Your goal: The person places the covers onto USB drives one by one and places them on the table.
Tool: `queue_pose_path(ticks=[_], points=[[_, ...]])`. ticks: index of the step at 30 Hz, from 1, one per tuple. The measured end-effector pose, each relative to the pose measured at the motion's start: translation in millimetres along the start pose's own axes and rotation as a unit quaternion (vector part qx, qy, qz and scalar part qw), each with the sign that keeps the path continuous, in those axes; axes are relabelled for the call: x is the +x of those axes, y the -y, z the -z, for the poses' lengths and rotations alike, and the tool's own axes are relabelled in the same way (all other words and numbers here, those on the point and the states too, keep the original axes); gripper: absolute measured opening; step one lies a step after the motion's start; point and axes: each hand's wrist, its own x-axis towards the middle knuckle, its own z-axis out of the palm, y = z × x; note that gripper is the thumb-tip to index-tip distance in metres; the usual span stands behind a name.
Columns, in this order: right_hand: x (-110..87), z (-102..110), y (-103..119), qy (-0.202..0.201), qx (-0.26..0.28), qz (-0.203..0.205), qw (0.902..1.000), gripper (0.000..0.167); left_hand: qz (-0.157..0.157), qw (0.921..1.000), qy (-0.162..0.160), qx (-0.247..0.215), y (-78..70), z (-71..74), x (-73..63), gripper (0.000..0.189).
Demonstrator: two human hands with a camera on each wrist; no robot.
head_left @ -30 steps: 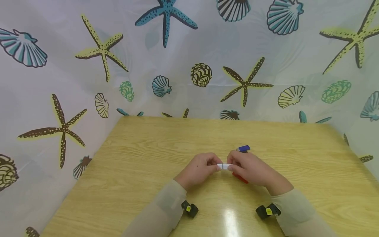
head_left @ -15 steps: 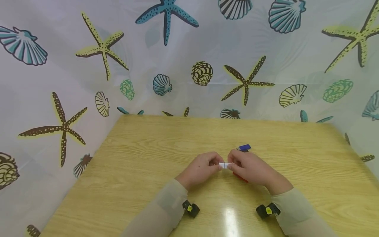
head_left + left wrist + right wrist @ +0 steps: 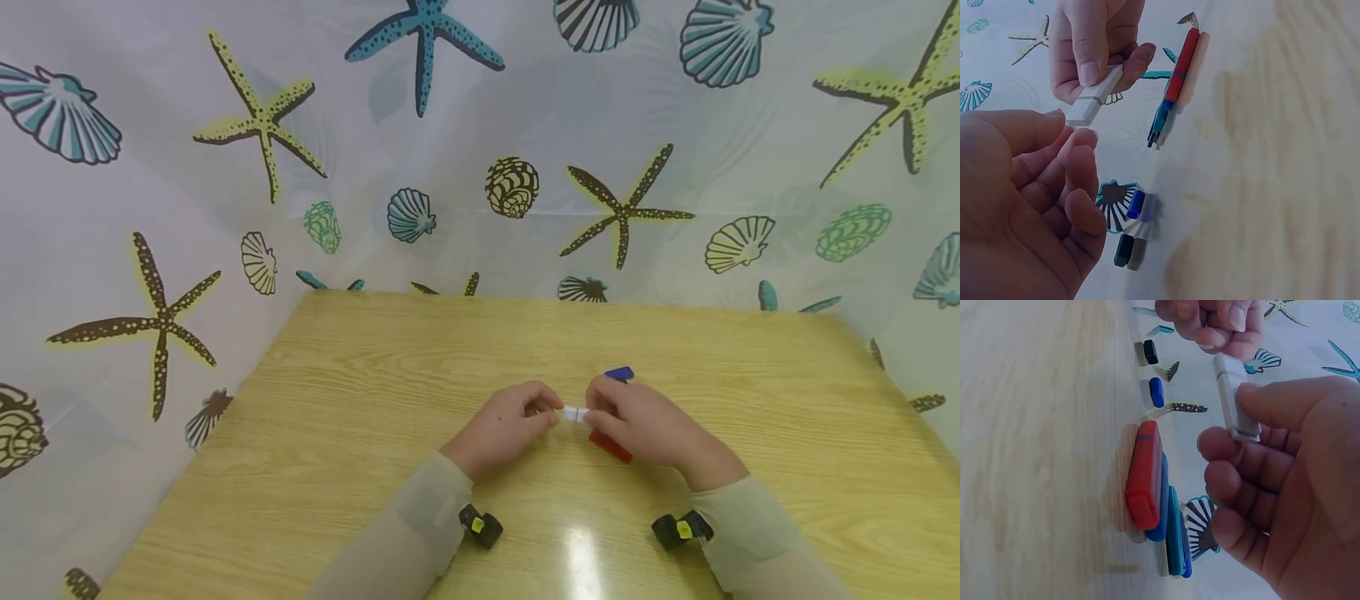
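Note:
My right hand (image 3: 648, 425) pinches a white USB stick (image 3: 576, 413) between thumb and fingers, over the table. In the right wrist view the stick stands tilted, with a grey line across it near its far end. My left hand (image 3: 506, 421) is just off the stick's left end, fingers loosely bent; in the right wrist view a small gap shows between its fingertips and the stick. Beneath the right hand lies a red stick (image 3: 1145, 475) with a blue band. Beside it are a blue one (image 3: 1157, 531) and a teal one (image 3: 1175, 531).
Farther along on the wooden table (image 3: 375, 358) lie a small blue piece (image 3: 1157, 392) and a small black piece (image 3: 1150, 352). A curtain (image 3: 450, 167) printed with starfish and shells rises behind the table and along its sides.
My left fingertips have come off the white USB stick, which they held earlier. The right hand has shifted slightly right with the stick, and more of the red stick shows.

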Motion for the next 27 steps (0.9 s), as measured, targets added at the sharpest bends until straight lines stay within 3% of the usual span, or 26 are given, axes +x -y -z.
queue_pose_path(ticks=[9, 15, 27], points=[[1.7, 4, -8, -0.016, -0.001, -0.040, 0.9991, 0.013, 0.010, 0.9998, -0.007, 0.015, 1.1, 3.3, 0.7, 0.016], [-0.6, 7, -12, -0.017, -0.001, -0.085, 0.9962, 0.014, 0.027, 0.9990, -0.029, 0.020, 2.2, 5.3, 0.4, 0.016], [0.1, 7, -13, -0.003, -0.073, -0.114, 0.9907, 0.009, 0.057, 0.9956, -0.073, -0.010, -3.7, 9.8, -1.2, 0.015]])
